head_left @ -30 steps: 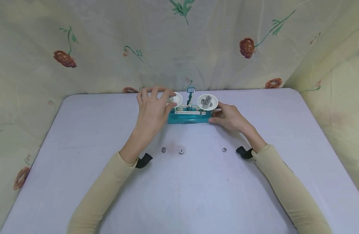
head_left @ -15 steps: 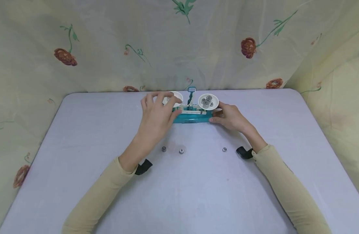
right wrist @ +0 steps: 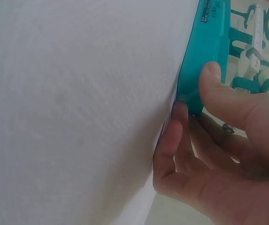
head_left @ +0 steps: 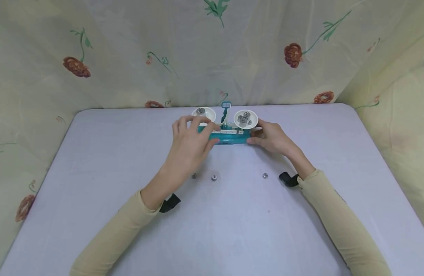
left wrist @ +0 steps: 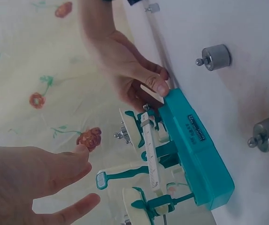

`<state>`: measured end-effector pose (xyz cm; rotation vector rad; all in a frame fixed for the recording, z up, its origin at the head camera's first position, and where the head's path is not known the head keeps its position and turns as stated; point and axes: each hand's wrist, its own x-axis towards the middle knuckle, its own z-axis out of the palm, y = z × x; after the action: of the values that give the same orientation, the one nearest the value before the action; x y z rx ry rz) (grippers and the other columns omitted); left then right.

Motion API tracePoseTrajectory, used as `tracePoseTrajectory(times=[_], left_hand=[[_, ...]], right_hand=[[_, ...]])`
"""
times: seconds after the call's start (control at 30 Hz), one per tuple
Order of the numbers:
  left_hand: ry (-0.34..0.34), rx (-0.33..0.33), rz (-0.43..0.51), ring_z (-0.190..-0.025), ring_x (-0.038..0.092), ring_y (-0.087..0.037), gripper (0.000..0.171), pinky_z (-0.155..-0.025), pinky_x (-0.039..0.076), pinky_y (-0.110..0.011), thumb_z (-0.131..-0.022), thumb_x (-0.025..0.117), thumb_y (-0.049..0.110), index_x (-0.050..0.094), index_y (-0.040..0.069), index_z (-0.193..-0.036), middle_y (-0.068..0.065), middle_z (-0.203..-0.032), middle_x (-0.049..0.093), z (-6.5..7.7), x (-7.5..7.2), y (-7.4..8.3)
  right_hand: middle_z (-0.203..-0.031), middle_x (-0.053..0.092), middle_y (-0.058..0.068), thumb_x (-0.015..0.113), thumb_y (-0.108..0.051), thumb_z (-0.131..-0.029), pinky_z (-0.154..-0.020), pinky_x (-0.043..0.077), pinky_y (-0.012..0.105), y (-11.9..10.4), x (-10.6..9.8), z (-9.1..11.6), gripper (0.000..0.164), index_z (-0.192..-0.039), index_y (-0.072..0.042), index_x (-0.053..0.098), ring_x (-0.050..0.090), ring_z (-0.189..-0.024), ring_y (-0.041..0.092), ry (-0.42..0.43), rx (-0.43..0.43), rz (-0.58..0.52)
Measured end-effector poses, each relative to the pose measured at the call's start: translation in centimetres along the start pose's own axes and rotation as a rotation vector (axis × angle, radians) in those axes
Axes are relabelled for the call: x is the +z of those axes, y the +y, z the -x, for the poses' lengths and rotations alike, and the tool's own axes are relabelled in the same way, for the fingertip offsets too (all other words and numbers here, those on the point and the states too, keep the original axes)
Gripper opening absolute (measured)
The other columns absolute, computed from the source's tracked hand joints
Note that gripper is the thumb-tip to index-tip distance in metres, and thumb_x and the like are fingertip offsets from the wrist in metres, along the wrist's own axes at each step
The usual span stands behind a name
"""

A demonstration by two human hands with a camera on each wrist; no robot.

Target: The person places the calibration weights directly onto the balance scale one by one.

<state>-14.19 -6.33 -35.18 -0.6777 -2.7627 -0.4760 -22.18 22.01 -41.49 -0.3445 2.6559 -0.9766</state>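
Note:
A teal balance scale (head_left: pixel 229 138) with two white pans stands at the table's far edge. My right hand (head_left: pixel 272 138) grips the right end of its base; in the right wrist view the thumb lies on the teal base (right wrist: pixel 197 61) and fingers reach its lower end. My left hand (head_left: pixel 189 145) is in front of the scale's left half, and in the left wrist view its thumb and finger are spread apart, holding nothing. One metal weight (head_left: pixel 200 111) sits in the left pan (head_left: pixel 212 113). Several metal weights (head_left: pixel 245 118) are gathered in the right pan (head_left: pixel 254 119).
Three loose metal weights lie on the table: a knobbed weight (head_left: pixel 214 178) in the middle, a weight (head_left: pixel 194 176) beside my left wrist, and a small weight (head_left: pixel 265 176) to the right. A flowered curtain (head_left: pixel 212 69) hangs behind the table.
My left hand has moved from the left pan toward the right and nearer to me, exposing the weight in that pan. My right hand stays on the scale's base.

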Motion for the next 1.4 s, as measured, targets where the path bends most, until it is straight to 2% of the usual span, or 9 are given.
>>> tracePoseTrajectory(times=[0.27, 0.8, 0.97, 1.2, 1.4], left_hand=[[-0.033, 0.036, -0.008, -0.137, 0.050, -0.044, 0.028, -0.115, 0.038, -0.063, -0.105, 0.072, 0.033, 0.073, 0.019, -0.129, -0.012, -0.143, 0.066, 0.4, 1.0, 0.3], [-0.081, 0.058, -0.029, -0.130, 0.053, -0.040, 0.028, -0.112, 0.042, -0.061, -0.102, 0.075, 0.032, 0.074, 0.019, -0.127, -0.011, -0.138, 0.070, 1.2, 1.7, 0.4], [-0.115, 0.063, -0.022, -0.129, 0.053, -0.041, 0.028, -0.112, 0.042, -0.062, -0.101, 0.077, 0.031, 0.074, 0.019, -0.126, -0.011, -0.137, 0.070, 1.4, 2.1, 0.4], [-0.124, 0.094, -0.037, -0.132, 0.054, -0.043, 0.025, -0.112, 0.042, -0.063, -0.101, 0.078, 0.029, 0.075, 0.020, -0.123, -0.010, -0.135, 0.072, 1.9, 2.7, 0.4], [-0.159, 0.107, -0.031, -0.131, 0.055, -0.045, 0.029, -0.111, 0.042, -0.064, -0.098, 0.082, 0.029, 0.075, 0.019, -0.124, -0.011, -0.134, 0.072, 2.4, 3.2, 0.4]], right_hand=[[-0.150, 0.061, 0.028, 0.075, -0.018, -0.103, -0.120, 0.047, 0.060, 0.3, 0.0, 0.0, 0.074, -0.164, -0.003, 0.038, 0.061, -0.140, 0.048, -0.002, 0.003, -0.003], [-0.153, 0.059, 0.028, 0.075, -0.018, -0.103, -0.119, 0.048, 0.059, 0.2, 0.0, -0.2, 0.075, -0.165, -0.002, 0.036, 0.062, -0.139, 0.048, -0.004, -0.002, 0.002], [-0.154, 0.058, 0.028, 0.075, -0.018, -0.103, -0.119, 0.049, 0.059, 0.2, 0.0, -0.1, 0.076, -0.166, -0.003, 0.035, 0.062, -0.140, 0.047, -0.006, 0.006, 0.003], [-0.153, 0.058, 0.028, 0.075, -0.018, -0.103, -0.119, 0.048, 0.060, 0.2, 0.1, -0.2, 0.075, -0.166, -0.003, 0.036, 0.062, -0.139, 0.047, 0.004, 0.003, 0.001], [-0.152, 0.059, 0.028, 0.076, -0.018, -0.102, -0.119, 0.049, 0.059, 0.2, 0.1, -0.1, 0.075, -0.165, -0.003, 0.037, 0.063, -0.138, 0.047, 0.008, -0.002, -0.002]])
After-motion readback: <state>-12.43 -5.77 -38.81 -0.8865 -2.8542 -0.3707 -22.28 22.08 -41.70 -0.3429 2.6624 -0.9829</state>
